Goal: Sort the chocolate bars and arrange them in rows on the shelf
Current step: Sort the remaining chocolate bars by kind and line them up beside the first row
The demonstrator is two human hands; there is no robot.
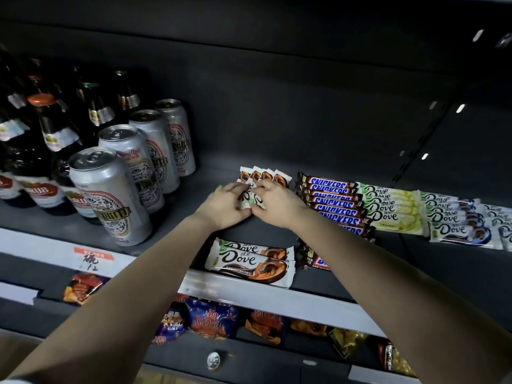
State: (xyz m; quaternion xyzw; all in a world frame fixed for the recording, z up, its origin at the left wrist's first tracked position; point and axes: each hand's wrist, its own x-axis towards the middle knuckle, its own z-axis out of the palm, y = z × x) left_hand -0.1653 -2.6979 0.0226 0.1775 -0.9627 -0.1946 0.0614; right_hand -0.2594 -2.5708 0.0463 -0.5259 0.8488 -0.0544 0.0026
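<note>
Glossy white Dove bars, crimped ends, under left hand, right hand

Chocolate bars flat on dark grey shelf, grouped by kind.
Four orange Dove bars side by side at rear, ends pointing back, near halves hidden. Front Dove pair lies crosswise at the front lip. To the right: Snickers bars in an overlapping column, touching green Dove bars, then blue Dove bars. Loose Snickers near front, partly hidden.
</note>
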